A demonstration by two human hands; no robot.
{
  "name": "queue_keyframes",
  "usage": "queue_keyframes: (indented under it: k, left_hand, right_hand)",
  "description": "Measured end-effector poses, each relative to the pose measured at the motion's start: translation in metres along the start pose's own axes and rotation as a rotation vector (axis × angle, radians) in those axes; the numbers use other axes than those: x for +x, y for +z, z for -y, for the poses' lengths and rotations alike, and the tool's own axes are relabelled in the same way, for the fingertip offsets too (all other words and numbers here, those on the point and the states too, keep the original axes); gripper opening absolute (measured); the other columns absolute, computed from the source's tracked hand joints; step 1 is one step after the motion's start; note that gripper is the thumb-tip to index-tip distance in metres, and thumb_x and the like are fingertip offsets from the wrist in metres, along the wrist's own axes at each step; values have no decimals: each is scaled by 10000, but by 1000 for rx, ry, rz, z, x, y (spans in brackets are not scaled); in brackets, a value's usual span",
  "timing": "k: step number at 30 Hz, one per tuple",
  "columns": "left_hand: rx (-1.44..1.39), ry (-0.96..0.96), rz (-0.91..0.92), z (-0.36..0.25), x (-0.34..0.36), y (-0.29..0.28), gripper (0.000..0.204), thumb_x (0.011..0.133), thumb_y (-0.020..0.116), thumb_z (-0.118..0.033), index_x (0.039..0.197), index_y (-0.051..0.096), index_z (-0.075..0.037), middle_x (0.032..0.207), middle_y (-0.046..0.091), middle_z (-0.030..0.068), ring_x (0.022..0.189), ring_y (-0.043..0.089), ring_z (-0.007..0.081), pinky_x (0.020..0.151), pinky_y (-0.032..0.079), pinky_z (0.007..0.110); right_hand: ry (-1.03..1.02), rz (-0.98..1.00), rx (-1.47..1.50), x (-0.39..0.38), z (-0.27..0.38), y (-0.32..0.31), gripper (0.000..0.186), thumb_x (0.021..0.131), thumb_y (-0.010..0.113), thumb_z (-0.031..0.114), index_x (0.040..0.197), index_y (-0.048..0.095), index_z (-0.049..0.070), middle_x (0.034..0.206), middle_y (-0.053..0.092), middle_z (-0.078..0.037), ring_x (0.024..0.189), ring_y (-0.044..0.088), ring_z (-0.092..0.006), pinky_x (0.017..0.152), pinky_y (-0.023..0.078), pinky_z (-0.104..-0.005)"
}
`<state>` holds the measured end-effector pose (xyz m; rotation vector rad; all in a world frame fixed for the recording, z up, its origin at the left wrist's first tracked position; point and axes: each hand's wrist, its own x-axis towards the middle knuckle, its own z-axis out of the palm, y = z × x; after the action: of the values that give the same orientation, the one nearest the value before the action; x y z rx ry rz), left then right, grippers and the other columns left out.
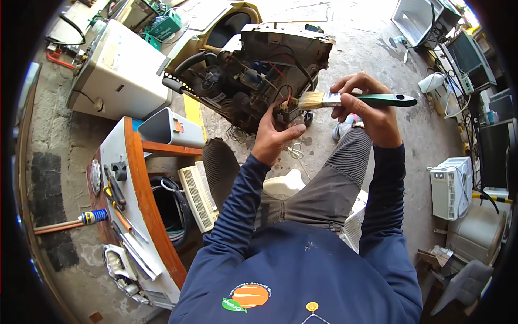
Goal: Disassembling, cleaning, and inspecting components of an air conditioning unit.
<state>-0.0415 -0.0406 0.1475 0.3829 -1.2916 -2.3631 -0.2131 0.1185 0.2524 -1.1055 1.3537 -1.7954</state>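
An opened appliance with a motor, dark wiring and rusty metal panels stands tilted in front of me. My left hand grips a small dark electrical component with wires running to it at the appliance's near right side. My right hand is closed on a paintbrush with a green handle and pale bristles. The bristle tips are at that component, just above my left thumb; whether they touch it is hard to tell.
At left stand a white appliance box and a wood-edged bench with tools, a spray can and a plastic bin. At right are a white air-conditioner unit, stacked screens and cables. My legs straddle a white seat.
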Motion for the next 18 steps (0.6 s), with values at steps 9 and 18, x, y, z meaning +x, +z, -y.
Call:
queue_keyframes:
  k: [9, 18]
  left_hand:
    - [197, 63, -73, 5, 15, -13, 638, 814, 794, 51, 1382, 508, 2, 1169, 667, 136, 989, 660, 192, 901, 541, 275]
    - [276, 25, -63, 3, 15, -12, 589, 822, 790, 39, 1349, 529, 6, 1130, 676, 122, 939, 660, 166, 860, 547, 266]
  right_hand:
    - [-53, -168, -455, 12, -40, 22, 109, 901, 750, 50, 891, 652, 4, 854, 666, -99, 625, 624, -139, 532, 495, -250]
    - [-289, -381, -646, 10, -50, 29, 87, 921, 703, -3, 854, 648, -10, 795, 616, -79, 546, 592, -127, 468, 460, -213]
